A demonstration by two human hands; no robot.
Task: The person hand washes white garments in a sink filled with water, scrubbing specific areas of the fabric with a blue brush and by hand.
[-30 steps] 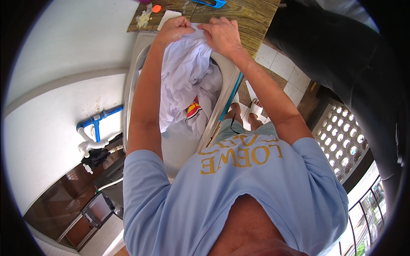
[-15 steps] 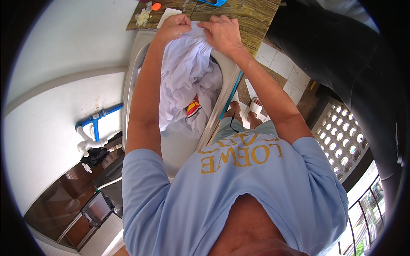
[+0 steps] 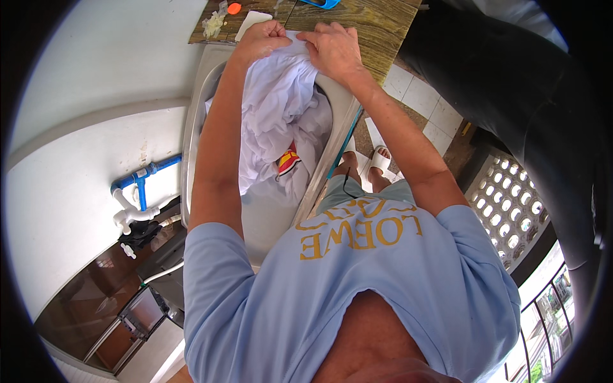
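Observation:
A wet white garment (image 3: pixel 278 86) hangs over the far rim of a white sink (image 3: pixel 341 96), and its bulk lies bunched inside. On this cloth, low in the basin, is a red and yellow printed patch (image 3: pixel 288 161). My left hand (image 3: pixel 262 39) is closed on the garment's edge at the far rim. Just to the right, my right hand (image 3: pixel 333 50) pinches the same edge with thumb and forefinger. A small gap of cloth shows between my two hands. The exact fingertip contact of the left hand is partly hidden.
A wood-patterned counter (image 3: pixel 357 22) adjoins the sink's far side, bearing a white block (image 3: pixel 253 24), an orange cap (image 3: pixel 234 8), pale scraps (image 3: pixel 213 25) and a blue plastic item (image 3: pixel 321 3). Blue piping with a white tap (image 3: pixel 131 214) juts from the left wall.
My left hand has shifted very slightly to the right along the cloth's edge. My right hand and the garment in the sink look almost the same.

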